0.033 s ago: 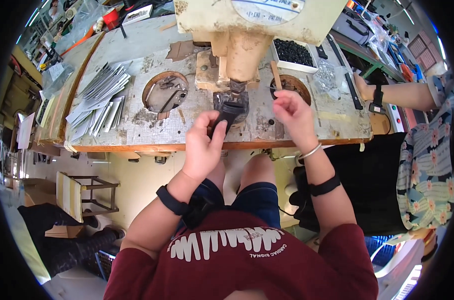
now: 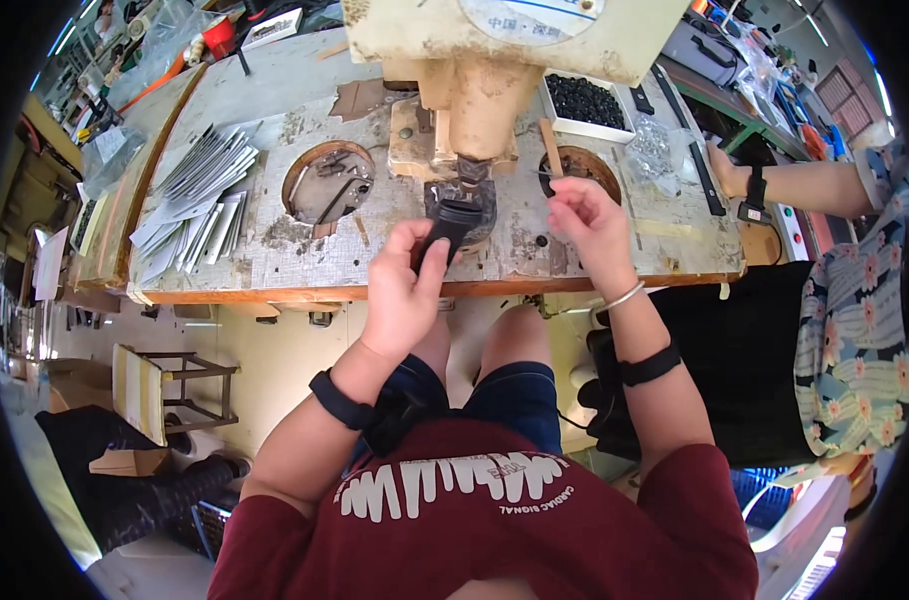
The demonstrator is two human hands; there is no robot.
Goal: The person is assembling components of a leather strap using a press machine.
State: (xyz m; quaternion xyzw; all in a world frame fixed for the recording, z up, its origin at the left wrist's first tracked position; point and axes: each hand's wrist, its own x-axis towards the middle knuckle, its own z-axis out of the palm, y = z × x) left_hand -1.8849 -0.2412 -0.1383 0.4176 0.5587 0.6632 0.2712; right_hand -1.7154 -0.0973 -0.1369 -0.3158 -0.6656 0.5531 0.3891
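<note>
In front of the cream press (image 2: pixel 475 110), my left hand (image 2: pixel 405 275) is closed around a black tube-like piece (image 2: pixel 447 228) with a slotted upper end. The piece is tilted just below the press tip (image 2: pixel 471 172) and partly covers the dark, worn lower block (image 2: pixel 483 215). My right hand (image 2: pixel 590 220) hovers near the right round recess (image 2: pixel 615 185) in the bench, its thumb and forefinger pinched together. A thin, greyish line shows by those fingertips, but I cannot make out what they hold.
Grey-white flat strips (image 2: pixel 200 190) are piled at left. The left round recess (image 2: pixel 293 185) holds a hex key and small parts. A white box (image 2: pixel 623 135) of black parts, a wooden stick (image 2: pixel 551 146) and plastic bags (image 2: pixel 655 158) lie right. A co-worker's arm (image 2: pixel 810 190) rests beyond.
The view has shifted slightly. My right hand is a little farther right of the press, and a thin line now shows by its fingertips. My left hand still grips the black piece.
</note>
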